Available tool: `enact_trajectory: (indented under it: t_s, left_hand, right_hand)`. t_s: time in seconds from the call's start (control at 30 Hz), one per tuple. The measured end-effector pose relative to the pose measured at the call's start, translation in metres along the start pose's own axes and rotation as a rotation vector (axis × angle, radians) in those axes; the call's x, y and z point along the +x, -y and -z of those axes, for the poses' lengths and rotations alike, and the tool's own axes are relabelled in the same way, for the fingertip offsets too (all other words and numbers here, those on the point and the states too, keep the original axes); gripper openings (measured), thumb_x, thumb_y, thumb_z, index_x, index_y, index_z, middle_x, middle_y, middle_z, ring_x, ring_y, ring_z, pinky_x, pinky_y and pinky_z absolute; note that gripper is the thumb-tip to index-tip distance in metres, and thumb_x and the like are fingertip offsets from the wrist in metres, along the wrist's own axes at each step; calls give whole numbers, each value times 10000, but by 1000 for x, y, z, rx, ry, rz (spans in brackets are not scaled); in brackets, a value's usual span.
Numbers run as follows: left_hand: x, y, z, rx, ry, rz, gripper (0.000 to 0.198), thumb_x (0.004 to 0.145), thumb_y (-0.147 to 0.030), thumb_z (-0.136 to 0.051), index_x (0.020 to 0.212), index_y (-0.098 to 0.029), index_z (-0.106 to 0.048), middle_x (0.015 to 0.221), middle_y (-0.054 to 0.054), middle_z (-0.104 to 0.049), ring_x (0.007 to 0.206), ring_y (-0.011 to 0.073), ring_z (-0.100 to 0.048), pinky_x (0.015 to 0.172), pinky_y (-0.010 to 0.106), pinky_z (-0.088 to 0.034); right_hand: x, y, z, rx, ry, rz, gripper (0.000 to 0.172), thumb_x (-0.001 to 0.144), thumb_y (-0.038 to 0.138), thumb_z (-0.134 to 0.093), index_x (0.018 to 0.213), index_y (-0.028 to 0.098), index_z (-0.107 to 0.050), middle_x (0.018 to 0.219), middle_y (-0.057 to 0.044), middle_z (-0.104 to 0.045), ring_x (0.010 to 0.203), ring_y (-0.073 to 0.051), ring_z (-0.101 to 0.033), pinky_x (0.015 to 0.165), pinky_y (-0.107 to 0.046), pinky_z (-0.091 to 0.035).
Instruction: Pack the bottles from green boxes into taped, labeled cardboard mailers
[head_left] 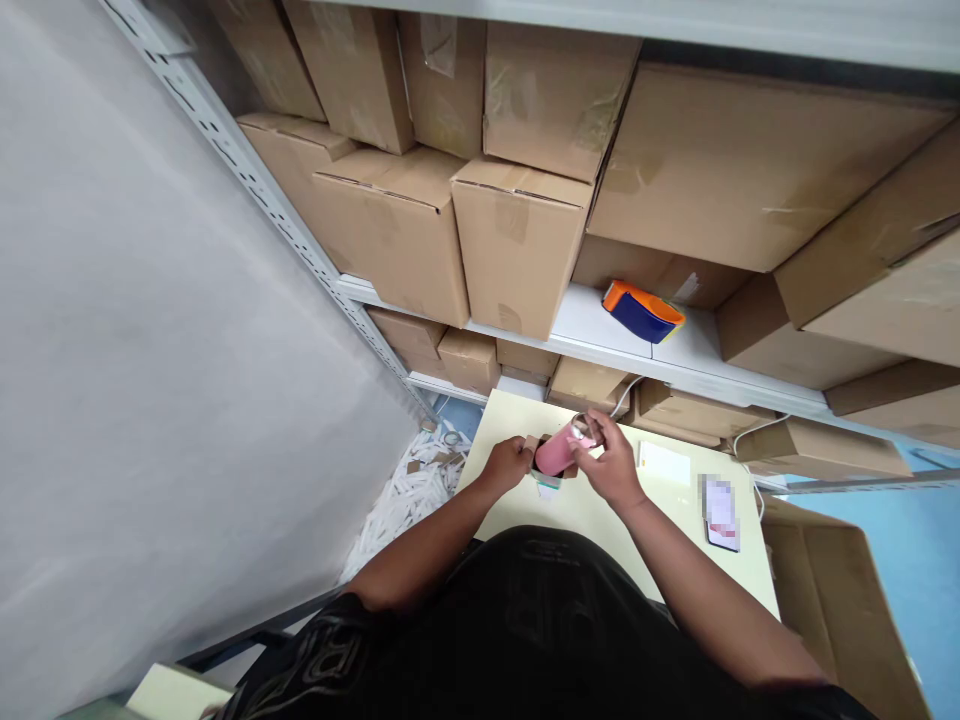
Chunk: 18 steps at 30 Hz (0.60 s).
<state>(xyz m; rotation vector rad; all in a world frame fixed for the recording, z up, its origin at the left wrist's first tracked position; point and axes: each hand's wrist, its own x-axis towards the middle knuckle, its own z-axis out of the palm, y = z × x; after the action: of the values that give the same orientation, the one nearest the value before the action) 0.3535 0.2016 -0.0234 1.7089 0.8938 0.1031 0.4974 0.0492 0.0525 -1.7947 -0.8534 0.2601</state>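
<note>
A pink cylindrical bottle [555, 455] with a shiny metallic end lies tilted over the cream table. My right hand [611, 465] has its fingers closed around the metallic upper end. The bottle's lower end is inside the opening of a small box [547, 481], whose flaps stand apart. My left hand [508, 465] grips the left side of this box. How deep the bottle sits in the box is partly hidden.
The cream table [600, 540] bears a white paper pad [664, 463] and a phone [720, 512] on the right. Shelves ahead hold cardboard boxes [517, 245] and an orange-and-blue holder [643, 311]. White paper scraps [397, 510] lie left of the table; a large carton [832, 590] stands right.
</note>
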Motion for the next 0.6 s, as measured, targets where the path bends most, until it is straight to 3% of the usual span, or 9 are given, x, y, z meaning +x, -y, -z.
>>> enact_trajectory:
  t_s: [0.13, 0.27, 0.4, 0.5, 0.6]
  left_hand:
    - [-3, 1, -9, -117, 53, 19, 191, 877, -349, -580, 742, -215, -595, 626, -3, -654, 598, 173, -642, 561, 260, -448]
    - [-4, -3, -17, -145, 93, -4, 156, 872, -321, -591, 771, -204, -605, 654, -4, -667, 628, 169, -667, 592, 258, -483]
    - [-4, -4, -21, -200, 104, 20, 129, 878, -301, -582, 818, -192, -613, 720, 8, -687, 650, 175, -691, 594, 265, -501]
    - [-5, -3, -23, -199, 91, 32, 144, 884, -309, -580, 807, -191, -611, 700, 8, -675, 646, 179, -688, 588, 267, -496]
    - [-9, -6, -24, -162, 116, -7, 172, 896, -324, -573, 801, -191, -624, 686, 6, -673, 655, 179, -678, 620, 274, -501]
  right_hand:
    - [-18, -19, -9, -259, 153, 166, 587, 805, 344, -749, 1360, 225, -598, 1280, -139, -669, 1207, -339, -603, 1075, -535, -481]
    - [-30, -43, -16, -411, 259, 158, 597, 793, 246, -694, 1379, 234, -583, 1238, -120, -682, 1191, -349, -594, 1051, -563, -480]
    - [-33, -62, -20, -452, 327, 144, 662, 802, 226, -664, 1448, 242, -520, 1393, -122, -613, 1317, -351, -532, 1113, -577, -434]
    - [-36, -70, -15, -450, 328, 137, 707, 798, 328, -736, 1460, 246, -499, 1532, -142, -501, 1425, -380, -438, 1166, -611, -374]
    - [-45, -76, -4, -399, 195, 77, 733, 799, 409, -772, 1452, 238, -486, 1544, -167, -460, 1436, -390, -418, 1172, -629, -369]
